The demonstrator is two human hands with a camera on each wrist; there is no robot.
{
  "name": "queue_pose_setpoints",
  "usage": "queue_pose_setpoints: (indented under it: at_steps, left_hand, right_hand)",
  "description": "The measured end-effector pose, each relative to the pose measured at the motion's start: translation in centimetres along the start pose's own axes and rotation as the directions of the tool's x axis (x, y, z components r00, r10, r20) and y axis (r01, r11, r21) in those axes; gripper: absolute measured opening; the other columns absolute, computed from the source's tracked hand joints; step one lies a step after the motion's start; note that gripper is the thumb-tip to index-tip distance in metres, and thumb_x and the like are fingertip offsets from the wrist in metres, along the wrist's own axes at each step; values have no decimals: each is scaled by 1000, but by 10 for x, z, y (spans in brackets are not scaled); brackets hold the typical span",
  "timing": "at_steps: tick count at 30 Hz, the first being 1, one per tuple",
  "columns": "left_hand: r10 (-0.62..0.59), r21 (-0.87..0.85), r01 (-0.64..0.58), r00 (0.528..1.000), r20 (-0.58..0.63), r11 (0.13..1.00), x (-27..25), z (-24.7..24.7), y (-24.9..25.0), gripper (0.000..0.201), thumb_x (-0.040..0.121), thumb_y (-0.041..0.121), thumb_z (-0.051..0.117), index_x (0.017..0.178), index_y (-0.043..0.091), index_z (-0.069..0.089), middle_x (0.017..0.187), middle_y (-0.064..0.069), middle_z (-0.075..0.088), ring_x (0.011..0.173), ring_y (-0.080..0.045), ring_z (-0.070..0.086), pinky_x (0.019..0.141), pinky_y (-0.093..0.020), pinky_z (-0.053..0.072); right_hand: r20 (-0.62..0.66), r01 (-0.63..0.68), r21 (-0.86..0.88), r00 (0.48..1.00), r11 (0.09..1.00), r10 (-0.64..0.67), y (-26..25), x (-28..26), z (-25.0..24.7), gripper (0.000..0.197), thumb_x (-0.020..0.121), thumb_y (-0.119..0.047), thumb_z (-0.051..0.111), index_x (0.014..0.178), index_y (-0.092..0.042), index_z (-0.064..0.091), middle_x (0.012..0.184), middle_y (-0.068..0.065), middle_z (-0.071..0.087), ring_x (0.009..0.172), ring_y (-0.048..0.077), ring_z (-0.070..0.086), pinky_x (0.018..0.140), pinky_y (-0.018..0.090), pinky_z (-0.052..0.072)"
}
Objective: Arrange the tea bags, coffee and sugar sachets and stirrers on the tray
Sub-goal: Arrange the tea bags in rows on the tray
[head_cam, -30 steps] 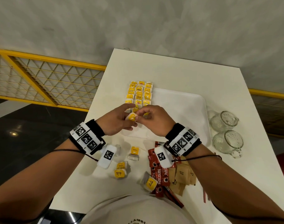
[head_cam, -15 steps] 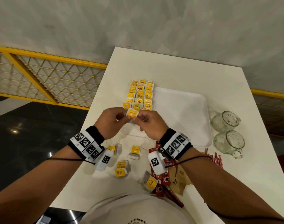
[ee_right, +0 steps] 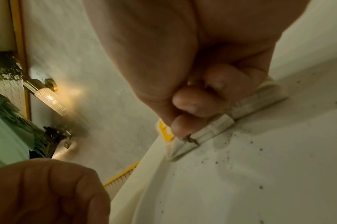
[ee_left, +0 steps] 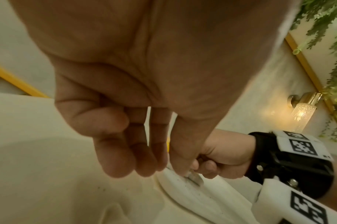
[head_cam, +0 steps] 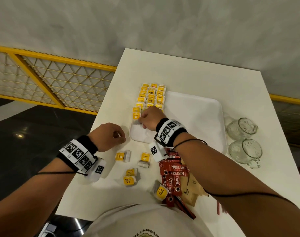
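A white tray [head_cam: 193, 120] lies mid-table with several yellow-tagged tea bags [head_cam: 151, 96] in rows along its left side. My right hand [head_cam: 141, 119] is at the near end of those rows. In the right wrist view its fingers [ee_right: 185, 104] pinch a tea bag [ee_right: 211, 128] down on the tray floor [ee_right: 240, 174] by the rim, its yellow tag [head_cam: 136, 115] showing. My left hand [head_cam: 120, 135] hovers just off the tray's near-left corner, fingers [ee_left: 115, 159] loosely curled and holding nothing.
Loose tea bags [head_cam: 131, 177] lie on the table in front of me. Red coffee sachets [head_cam: 173, 177], brown sugar sachets [head_cam: 192, 187] and red stirrers [head_cam: 219, 207] sit under my right forearm. Two glass mugs [head_cam: 243, 139] stand right of the tray. The table's left edge is close.
Both hands held one tea bag together near the tray's near edge. Now the right hand alone has carried it to the rows, and the left hand has let go and drawn back left.
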State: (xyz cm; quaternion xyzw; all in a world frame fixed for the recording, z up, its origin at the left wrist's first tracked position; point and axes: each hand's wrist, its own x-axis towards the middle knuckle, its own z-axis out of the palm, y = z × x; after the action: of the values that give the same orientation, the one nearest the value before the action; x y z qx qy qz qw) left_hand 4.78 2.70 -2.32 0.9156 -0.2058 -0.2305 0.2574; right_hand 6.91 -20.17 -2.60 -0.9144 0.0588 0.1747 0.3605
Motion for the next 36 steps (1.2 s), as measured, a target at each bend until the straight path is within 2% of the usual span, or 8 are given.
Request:
queue_pose_setpoints:
  at_steps: [7,10,13,17,23,29,33,36]
  left_hand:
    - [-6,31,3,995,102,1000,-6,5,4,18,79,36,81,94,31,72,84,8,69,76,-7,64,79,-25,51]
    - [-16,81,7,993,118,997,-7,7,3,26,76,46,81,96,32,71,85,10,68,78,-7,63,79,-26,51]
    - [-32,149,14,992,121,989,-8,10,-1,32,72,54,81,94,35,68,84,13,64,78,-8,61,77,-26,52]
    - [-21,254,-22,986,166,967,-11,12,-1,39,70,49,83,101,36,64,91,15,57,84,-9,57,76,-25,46]
    - [-8,305,-54,980,200,951,-19,19,3,22,76,42,79,91,32,66,91,13,55,84,-9,55,71,-23,41]
    - [-7,286,-49,981,194,957,-17,20,7,10,77,33,77,82,27,70,81,12,60,77,-9,57,65,-20,38]
    - [18,270,-58,989,149,961,-21,23,1,42,72,45,81,104,32,60,91,10,54,83,-12,54,72,-25,42]
    - [39,287,-86,985,166,954,-23,26,0,46,74,44,80,114,36,58,94,12,48,86,-12,53,76,-26,42]
  right_hand:
    - [8,-47,-138,999,989,49,-7,7,3,28,84,-24,65,67,-5,77,66,5,74,68,24,71,71,38,61]
    - [-16,-34,-85,999,996,33,-8,-5,-5,37,92,-30,62,68,-5,76,62,3,73,56,15,67,64,30,58]
    - [28,61,-86,998,994,-58,-12,-30,-16,38,94,-38,64,75,-7,75,66,2,74,48,5,60,56,21,47]
    - [192,257,-210,957,943,-218,-11,-77,-17,21,93,-38,66,92,-19,75,83,-9,70,75,7,61,71,24,43]
    - [384,368,-424,901,828,-204,14,-123,7,30,94,-51,61,110,-27,71,100,-10,69,89,13,61,71,26,36]
    - [328,392,-473,910,789,-255,27,-125,30,25,96,-46,58,102,-24,69,93,-2,68,85,23,63,67,32,46]
    - [259,360,-438,928,824,-268,32,-124,30,27,99,-44,52,96,-22,68,90,-1,68,84,25,63,68,34,50]
    - [225,348,-393,934,851,-278,34,-126,22,31,99,-49,52,96,-23,68,88,-6,66,82,20,59,64,30,40]
